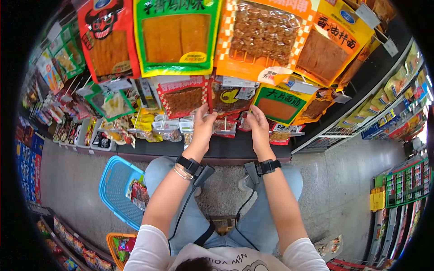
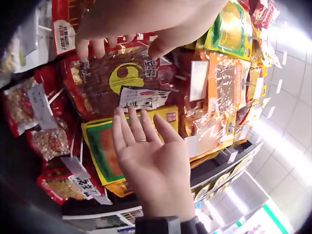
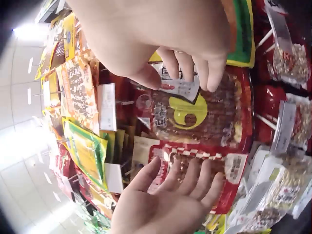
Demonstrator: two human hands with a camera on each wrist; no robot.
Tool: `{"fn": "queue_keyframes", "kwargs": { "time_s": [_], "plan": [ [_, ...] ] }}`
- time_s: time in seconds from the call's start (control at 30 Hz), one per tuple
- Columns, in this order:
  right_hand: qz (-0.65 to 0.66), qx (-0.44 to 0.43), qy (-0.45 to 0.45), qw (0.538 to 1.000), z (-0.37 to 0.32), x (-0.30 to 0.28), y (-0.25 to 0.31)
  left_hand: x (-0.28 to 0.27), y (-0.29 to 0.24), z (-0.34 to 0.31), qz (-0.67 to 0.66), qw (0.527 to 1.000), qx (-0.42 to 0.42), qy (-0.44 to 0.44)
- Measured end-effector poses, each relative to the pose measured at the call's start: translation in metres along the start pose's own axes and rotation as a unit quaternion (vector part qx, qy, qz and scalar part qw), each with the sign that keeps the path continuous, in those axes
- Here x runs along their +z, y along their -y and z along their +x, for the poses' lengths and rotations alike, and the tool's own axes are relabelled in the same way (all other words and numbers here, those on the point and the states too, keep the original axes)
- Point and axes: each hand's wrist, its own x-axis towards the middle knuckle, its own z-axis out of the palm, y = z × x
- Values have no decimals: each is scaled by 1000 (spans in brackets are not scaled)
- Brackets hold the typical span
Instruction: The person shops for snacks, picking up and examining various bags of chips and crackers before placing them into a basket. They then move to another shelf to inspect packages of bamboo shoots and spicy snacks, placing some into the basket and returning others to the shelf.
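Observation:
Both hands reach toward a hanging red-brown snack packet [image 1: 229,100] with a yellow round design, one on each side of it. My left hand [image 1: 203,132], fingers extended, overlaps the lower edge of a red checkered packet [image 1: 183,98] in the head view. On the other side my right hand [image 1: 259,131] has its palm turned inward and its fingers loosely straight, near a green and yellow packet [image 1: 279,105]. A white label [image 2: 144,97] covers part of the red-brown packet [image 2: 105,80] in the left wrist view. Neither hand holds anything.
Large snack packets, including a green-bordered one [image 1: 177,38], hang above the hands. A blue basket [image 1: 118,174] with a packet inside stands on the floor at left, with an orange basket [image 1: 113,246] behind it. Price tags [image 1: 304,85] stick out from the hooks.

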Motion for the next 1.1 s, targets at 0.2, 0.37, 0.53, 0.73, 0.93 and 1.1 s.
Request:
{"fn": "queue_keyframes", "kwargs": {
  "time_s": [0.2,0.37,0.53,0.73,0.93,1.1],
  "plan": [
    [-128,-73,-29,989,24,-14,-30,6,35,43,36,995,67,-62],
    [-197,-98,-47,974,35,-11,-46,-3,53,56,68,993,77,-64],
    [-175,-69,-46,981,37,-7,-45,-4,41,51,143,986,88,-7],
    [-161,-67,-54,983,34,-9,-43,2,40,39,61,992,111,-14],
    [-23,10,25,999,27,-16,-24,-6,40,28,-7,996,81,23],
    [30,80,104,991,5,-26,13,-3,20,9,-103,993,35,47]
  ]
}}
